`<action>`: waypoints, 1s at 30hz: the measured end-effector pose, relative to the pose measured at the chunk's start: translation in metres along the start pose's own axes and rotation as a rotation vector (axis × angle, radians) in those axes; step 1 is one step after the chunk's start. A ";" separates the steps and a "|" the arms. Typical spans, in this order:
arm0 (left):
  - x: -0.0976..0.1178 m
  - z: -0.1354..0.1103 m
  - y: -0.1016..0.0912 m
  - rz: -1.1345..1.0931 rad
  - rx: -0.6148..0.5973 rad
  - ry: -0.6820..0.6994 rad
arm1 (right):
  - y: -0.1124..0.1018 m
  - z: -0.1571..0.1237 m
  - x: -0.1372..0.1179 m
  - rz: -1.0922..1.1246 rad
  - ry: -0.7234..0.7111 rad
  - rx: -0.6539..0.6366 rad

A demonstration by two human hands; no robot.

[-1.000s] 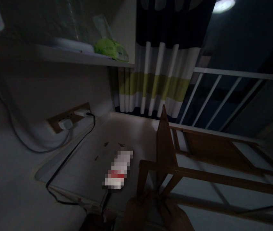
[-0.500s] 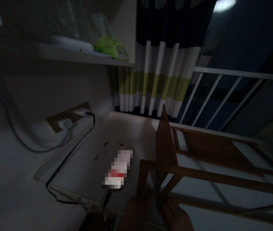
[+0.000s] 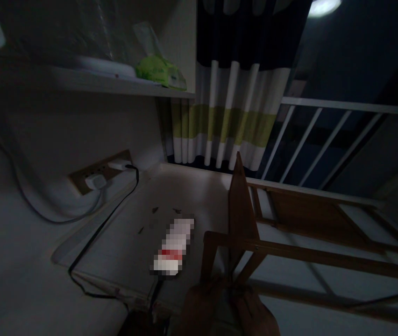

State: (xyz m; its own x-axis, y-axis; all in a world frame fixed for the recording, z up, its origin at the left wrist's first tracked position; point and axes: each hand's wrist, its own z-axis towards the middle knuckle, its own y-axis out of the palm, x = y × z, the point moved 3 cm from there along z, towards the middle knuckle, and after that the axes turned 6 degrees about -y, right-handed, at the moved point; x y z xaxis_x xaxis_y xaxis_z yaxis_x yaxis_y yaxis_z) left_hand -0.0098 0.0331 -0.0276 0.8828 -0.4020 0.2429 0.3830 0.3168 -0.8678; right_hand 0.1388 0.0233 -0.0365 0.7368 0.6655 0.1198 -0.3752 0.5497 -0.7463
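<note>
No text can be read: the flat packet (image 3: 172,247) near the mat's near edge is blurred, the green pack (image 3: 160,73) too dim.

Wooden frame (image 3: 290,242) fills lower right of frame, lying on the mat (image 3: 171,205). Both hands at bottom centre, left hand (image 3: 199,308) beside right hand (image 3: 255,315), at the frame's near corner. Blurred flat item (image 3: 173,245) on mat, left of frame. Power strip (image 3: 101,172) at centre left on wall, cable (image 3: 104,224) running down across mat. Shelf (image 3: 97,81) upper left, bag (image 3: 160,72) on it. Curtain (image 3: 234,116) top centre, railing (image 3: 325,140) to its right.
</note>
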 end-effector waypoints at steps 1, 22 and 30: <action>0.000 0.000 -0.001 0.009 0.006 0.003 | 0.000 0.000 -0.001 0.011 0.005 0.002; 0.007 0.010 -0.017 -0.022 -0.052 0.000 | -0.002 -0.002 0.004 0.233 0.150 0.003; 0.004 0.007 -0.010 0.002 -0.076 -0.013 | -0.001 -0.003 0.004 0.253 0.157 0.012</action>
State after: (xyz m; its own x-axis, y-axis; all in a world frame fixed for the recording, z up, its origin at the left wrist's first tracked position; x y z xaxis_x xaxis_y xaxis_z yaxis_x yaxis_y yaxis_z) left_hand -0.0081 0.0346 -0.0143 0.8871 -0.3902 0.2465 0.3600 0.2507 -0.8987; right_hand 0.1435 0.0240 -0.0370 0.6964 0.6967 -0.1724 -0.5641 0.3827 -0.7317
